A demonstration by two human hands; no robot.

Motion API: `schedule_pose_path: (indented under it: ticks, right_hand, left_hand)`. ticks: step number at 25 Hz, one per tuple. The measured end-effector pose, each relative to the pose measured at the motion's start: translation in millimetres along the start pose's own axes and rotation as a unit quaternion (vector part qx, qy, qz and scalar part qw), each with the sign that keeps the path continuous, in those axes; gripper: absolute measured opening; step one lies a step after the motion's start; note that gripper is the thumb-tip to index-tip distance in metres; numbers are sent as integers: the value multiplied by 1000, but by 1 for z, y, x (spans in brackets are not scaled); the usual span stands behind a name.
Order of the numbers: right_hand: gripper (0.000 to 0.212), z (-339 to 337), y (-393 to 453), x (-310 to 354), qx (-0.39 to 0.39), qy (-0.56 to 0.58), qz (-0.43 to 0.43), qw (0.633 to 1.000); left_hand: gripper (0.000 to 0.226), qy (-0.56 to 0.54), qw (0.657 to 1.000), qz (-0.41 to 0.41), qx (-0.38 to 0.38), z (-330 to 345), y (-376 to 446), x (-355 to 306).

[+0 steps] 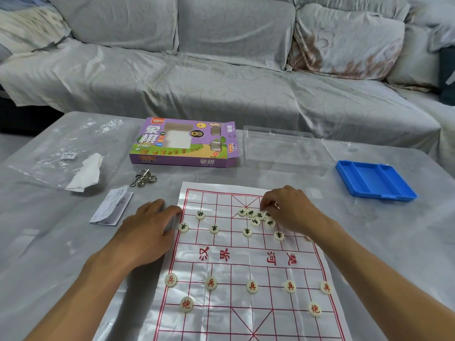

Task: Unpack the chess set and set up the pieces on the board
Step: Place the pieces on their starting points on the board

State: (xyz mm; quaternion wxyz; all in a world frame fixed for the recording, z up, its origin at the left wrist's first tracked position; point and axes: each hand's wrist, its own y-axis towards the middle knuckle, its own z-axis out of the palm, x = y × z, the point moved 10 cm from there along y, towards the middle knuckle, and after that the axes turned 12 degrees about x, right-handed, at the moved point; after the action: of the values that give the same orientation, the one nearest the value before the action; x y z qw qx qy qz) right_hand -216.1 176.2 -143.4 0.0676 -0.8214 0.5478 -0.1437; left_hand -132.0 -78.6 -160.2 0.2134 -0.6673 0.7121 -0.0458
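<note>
A white sheet board (221, 267) with red grid lines lies on the table in front of me. Red-lettered round pieces (252, 286) stand in a row on the near half, with two more below them. Dark-lettered pieces are scattered on the far half, several bunched in a cluster (256, 216). My right hand (290, 207) hovers over that cluster, its fingertips curled and pinching a piece (264, 207) at the far edge. My left hand (147, 225) rests flat on the table, fingers touching the board's left edge.
The purple chess box (183, 142) lies beyond the board, a clear plastic case (283, 148) to its right and a blue tray (374, 180) farther right. A leaflet (112, 207), metal ring puzzle (144, 178), tissue (86, 175) and plastic bag (61, 153) lie left. A sofa stands behind.
</note>
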Motion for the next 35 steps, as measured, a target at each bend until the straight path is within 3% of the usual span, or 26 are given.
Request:
schedule_pose_path:
  ticks: [4, 8, 12, 18, 25, 35]
  right_hand:
    - [37, -2, 0, 13, -4, 4, -51, 999]
    - [32, 8, 2, 44, 7, -37, -113, 993]
    - [27, -17, -7, 7, -45, 3, -55, 997]
    - [22, -5, -19, -24, 68, 15, -29, 997]
    - [20, -3, -19, -19, 36, 1, -13, 999]
    - [21, 1, -15, -29, 56, -8, -5, 998]
  left_hand:
    - [49, 0, 1000, 0, -2, 0, 0, 0]
    - [49, -2, 1000, 2, -2, 0, -1, -1]
    - [49, -1, 1000, 5, -2, -1, 0, -1]
    - [49, 6, 1000, -4, 1, 0, -1, -1]
    - [49, 4, 1000, -2, -2, -1, 0, -2]
    - [49, 2, 1000, -3, 2, -1, -1, -2]
